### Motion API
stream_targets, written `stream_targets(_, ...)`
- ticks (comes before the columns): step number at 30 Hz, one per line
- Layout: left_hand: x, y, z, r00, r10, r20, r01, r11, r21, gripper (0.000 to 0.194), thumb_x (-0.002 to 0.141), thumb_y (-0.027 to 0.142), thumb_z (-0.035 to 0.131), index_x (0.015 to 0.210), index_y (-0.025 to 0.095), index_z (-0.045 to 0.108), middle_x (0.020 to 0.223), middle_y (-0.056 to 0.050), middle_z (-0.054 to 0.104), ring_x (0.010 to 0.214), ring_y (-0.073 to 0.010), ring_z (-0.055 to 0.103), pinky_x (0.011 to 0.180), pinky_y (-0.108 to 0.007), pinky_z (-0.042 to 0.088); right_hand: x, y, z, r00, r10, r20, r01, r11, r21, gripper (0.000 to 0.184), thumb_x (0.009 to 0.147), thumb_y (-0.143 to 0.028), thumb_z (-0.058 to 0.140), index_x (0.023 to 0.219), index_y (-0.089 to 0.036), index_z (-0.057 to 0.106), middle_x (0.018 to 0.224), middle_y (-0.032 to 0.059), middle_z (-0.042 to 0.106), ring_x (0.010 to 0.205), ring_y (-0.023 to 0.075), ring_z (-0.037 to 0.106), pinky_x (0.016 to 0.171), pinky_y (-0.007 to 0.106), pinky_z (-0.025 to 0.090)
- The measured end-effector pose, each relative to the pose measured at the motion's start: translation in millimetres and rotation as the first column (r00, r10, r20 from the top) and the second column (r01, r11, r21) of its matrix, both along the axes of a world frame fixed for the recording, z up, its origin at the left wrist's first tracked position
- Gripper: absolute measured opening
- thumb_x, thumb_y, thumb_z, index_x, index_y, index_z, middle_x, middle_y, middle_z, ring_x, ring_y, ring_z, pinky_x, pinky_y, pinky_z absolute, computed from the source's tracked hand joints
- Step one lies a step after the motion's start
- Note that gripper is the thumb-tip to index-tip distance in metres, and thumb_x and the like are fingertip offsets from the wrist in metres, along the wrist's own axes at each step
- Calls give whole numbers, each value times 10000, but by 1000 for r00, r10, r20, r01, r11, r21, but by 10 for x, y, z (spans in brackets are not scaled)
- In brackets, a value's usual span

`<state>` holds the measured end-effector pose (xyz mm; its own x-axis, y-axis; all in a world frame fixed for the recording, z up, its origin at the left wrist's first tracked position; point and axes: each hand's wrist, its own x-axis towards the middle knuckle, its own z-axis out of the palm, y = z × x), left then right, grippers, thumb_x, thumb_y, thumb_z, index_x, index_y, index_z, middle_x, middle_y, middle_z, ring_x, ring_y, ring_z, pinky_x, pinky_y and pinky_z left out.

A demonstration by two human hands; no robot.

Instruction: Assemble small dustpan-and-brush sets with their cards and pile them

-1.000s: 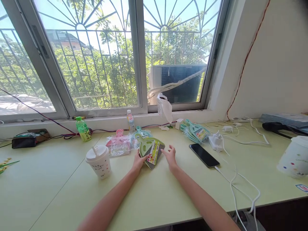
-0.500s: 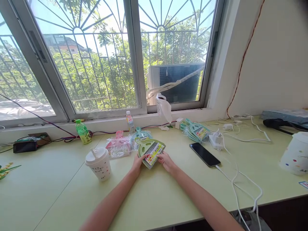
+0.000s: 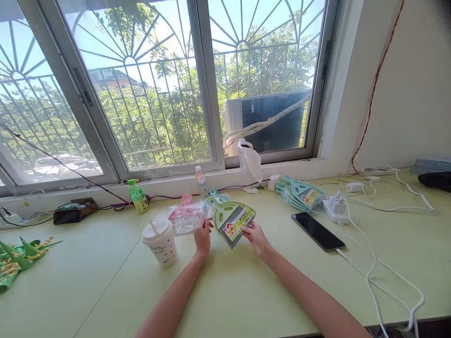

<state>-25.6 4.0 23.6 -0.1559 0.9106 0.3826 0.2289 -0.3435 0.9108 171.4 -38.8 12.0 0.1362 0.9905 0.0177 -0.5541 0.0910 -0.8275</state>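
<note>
A green mini dustpan and brush set with a yellow printed label is tilted up above the table, its handle pointing to the upper left. My right hand pinches its lower right edge, thumb and fingers on the label side. Just left of the set, my left hand is off it with fingers loosely apart and nothing in them. Behind the left hand lies a pink dustpan set in clear wrapping. A blue set is partly hidden behind the green one.
On the left stand a white lidded cup with straw and a green bottle. To the right are a stack of teal dustpan sets, a phone on a white cable and a power strip. A clear-labelled bottle is by the sill.
My left hand has let go of the green set and moved slightly left. The right hand still holds the set. The view has turned a little left.
</note>
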Motion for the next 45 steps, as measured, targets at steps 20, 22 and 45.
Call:
stream_targets(20,-209,149,-63,838,-119,-532,245,954,174,307,743,68,521,648,289,713,774,-48,694,917,-271,595,1152,-487,91,187,166,-255,983,-178,36,181,973,-146,248,591,-95,637,811,-194,580,827,67,718,809,241,709,769,377,591)
stream_targets(22,-193,120,-44,843,-84,-531,229,950,212,317,768,76,508,770,295,737,817,-52,694,937,-270,596,1146,-481,124,182,167,-255,983,-178,39,182,973,-139,231,602,-99,629,811,-189,585,820,68,719,798,242,710,759,377,593)
stream_targets(45,-147,-18,76,441,503,-744,-160,859,486,181,822,186,528,888,236,690,1007,-30,707,1091,-275,548,1128,-572,139,201,154,-216,982,-181,49,187,971,-150,254,591,-83,656,817,-184,600,849,60,735,839,242,710,758,347,592)
